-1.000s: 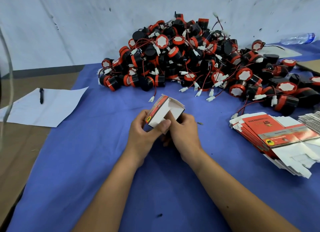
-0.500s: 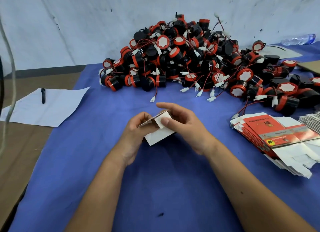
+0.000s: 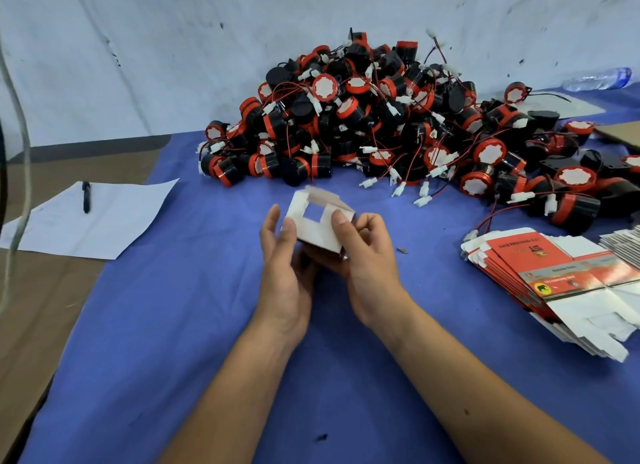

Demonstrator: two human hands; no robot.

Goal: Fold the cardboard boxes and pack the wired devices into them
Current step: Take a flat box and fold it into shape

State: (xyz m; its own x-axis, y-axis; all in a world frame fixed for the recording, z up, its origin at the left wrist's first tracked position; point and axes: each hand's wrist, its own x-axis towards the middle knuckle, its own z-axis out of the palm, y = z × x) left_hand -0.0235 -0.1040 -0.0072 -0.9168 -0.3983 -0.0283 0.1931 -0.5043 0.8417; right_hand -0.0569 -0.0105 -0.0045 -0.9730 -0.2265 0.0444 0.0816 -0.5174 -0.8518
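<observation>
A small cardboard box (image 3: 317, 221), white on the inner faces that show, is held up over the blue cloth (image 3: 173, 325) that covers the tabletop, just in front of the big pile of wired devices (image 3: 398, 124). Its top end is open, so the blue cloth shows through the square opening, and one flap stands up at the far edge.

The left hand (image 3: 282, 256) cups the box from its left side: the thumb lies against the white near face, and the fingers reach up along the left wall, fairly straight and only lightly bent. The right hand (image 3: 367, 256) holds the box's right side, its thumb pressed on the near face and its fingers curled round the right wall and behind it. Both forearms come in from the near edge of the view.

The wired devices are black cylinders with red rims and white faces, tangled with thin red and black wires that end in white plugs; the pile sits beyond the box, against a pale wall (image 3: 173, 48), and spreads away to the right of the box.

To the right of the box, and well apart from it, lies a fanned stack of flat box blanks (image 3: 554, 273), printed red and grey with white flaps. To the left of the box, a sheet of white paper (image 3: 104, 221) lies across the edge of the cloth, with a black pen (image 3: 86, 197) on it. Far to the right beyond the pile, a clear plastic bottle (image 3: 595, 79) lies on its side.
</observation>
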